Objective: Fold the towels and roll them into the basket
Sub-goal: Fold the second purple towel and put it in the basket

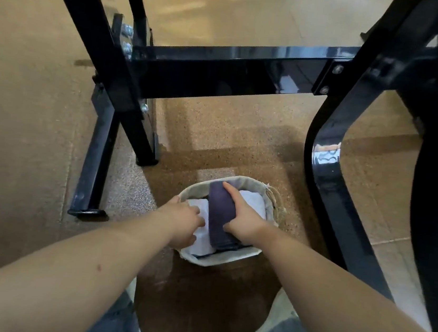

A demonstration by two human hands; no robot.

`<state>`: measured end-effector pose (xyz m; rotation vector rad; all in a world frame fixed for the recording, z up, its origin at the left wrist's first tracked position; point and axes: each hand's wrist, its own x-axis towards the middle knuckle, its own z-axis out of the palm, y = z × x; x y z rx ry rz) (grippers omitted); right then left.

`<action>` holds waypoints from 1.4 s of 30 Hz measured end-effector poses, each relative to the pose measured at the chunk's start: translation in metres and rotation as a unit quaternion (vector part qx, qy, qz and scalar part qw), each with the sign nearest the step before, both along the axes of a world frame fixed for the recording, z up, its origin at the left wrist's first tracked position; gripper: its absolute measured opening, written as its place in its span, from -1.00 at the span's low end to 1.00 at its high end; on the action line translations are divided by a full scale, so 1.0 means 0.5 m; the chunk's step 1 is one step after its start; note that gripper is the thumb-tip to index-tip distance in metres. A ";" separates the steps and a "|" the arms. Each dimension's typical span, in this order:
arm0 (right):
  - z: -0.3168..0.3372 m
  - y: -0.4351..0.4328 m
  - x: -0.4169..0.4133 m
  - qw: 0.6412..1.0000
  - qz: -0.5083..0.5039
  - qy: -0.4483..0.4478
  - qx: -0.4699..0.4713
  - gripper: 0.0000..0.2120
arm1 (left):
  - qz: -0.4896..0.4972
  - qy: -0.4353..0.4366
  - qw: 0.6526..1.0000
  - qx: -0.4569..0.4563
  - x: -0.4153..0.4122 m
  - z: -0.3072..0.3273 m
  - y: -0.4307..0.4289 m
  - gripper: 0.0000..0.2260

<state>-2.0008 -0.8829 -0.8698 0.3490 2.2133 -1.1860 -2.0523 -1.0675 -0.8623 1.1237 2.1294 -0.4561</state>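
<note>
Right hand (243, 220) gripping rolled dark towel (219, 207) in basket (253, 182), index finger lying along it, left hand (186, 217) curling fingers against white towel (203, 242), grip not discernible.

Your right hand (244, 218) gripped the rolled dark towel (220, 213), which lay from 12 to 6 o'clock across the basket (238, 180). At the basket's 8 o'clock, your left hand (186, 222) gripped a white towel (203, 237). Another white one (253, 200) sat at 2 o'clock. A black table frame (224, 67) stood beyond at 12 o'clock.
</note>
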 end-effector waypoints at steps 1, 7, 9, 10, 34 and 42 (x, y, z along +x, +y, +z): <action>-0.012 -0.004 -0.003 1.000 0.001 -0.001 -0.011 0.01 | -0.016 0.003 1.000 -0.008 0.001 -0.010 -0.001 -0.59; -0.081 -0.025 -0.013 0.998 0.017 -0.017 -0.053 0.04 | -0.089 0.041 0.995 -0.030 0.014 -0.052 -0.005 -0.60; -0.093 -0.028 -0.016 0.998 0.021 -0.020 -0.060 0.06 | -0.089 0.043 0.995 -0.031 0.016 -0.060 -0.005 -0.60; -0.093 -0.030 -0.017 0.998 0.024 -0.026 -0.058 0.05 | -0.087 0.043 0.995 -0.032 0.016 -0.063 -0.006 -0.58; -0.078 -0.095 0.022 0.914 0.171 0.099 0.355 -0.11 | -0.080 0.069 0.991 -0.087 0.023 -0.075 -0.009 -0.50; -0.118 -0.080 0.046 0.887 0.309 0.103 0.327 -0.21 | -0.084 0.078 0.990 -0.086 0.023 -0.085 -0.002 -0.52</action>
